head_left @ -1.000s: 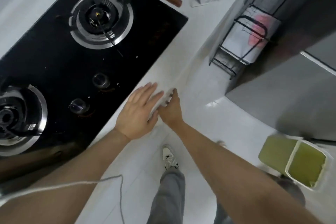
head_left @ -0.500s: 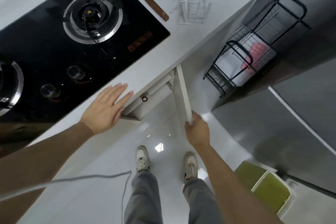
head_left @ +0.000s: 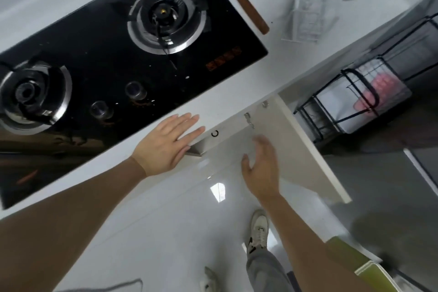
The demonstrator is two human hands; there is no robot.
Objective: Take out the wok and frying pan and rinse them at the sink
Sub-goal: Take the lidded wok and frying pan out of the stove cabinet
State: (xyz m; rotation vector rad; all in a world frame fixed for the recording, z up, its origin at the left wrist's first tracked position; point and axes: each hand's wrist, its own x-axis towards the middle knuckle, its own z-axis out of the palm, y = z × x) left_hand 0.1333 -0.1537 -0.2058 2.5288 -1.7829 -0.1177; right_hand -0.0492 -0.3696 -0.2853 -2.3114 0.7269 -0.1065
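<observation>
No wok or frying pan shows in this view. The white cabinet door (head_left: 305,149) under the counter stands swung wide open to the right. My left hand (head_left: 168,144) lies flat and open on the white counter edge (head_left: 225,104), its fingertips over the edge above the cabinet opening. My right hand (head_left: 260,168) hovers open and blurred in front of the opening, left of the door, holding nothing. The inside of the cabinet is hidden under the counter.
A black two-burner gas hob (head_left: 118,66) fills the counter on the left. A wooden-handled utensil (head_left: 251,12) and a white wire rack (head_left: 310,7) lie beyond it. A black wire cart (head_left: 355,106) stands right of the door, a green bin (head_left: 369,270) at lower right.
The door has swung from shut to wide open. My right hand has let go of its edge and moved left in front of the opening. My left hand stays on the counter edge.
</observation>
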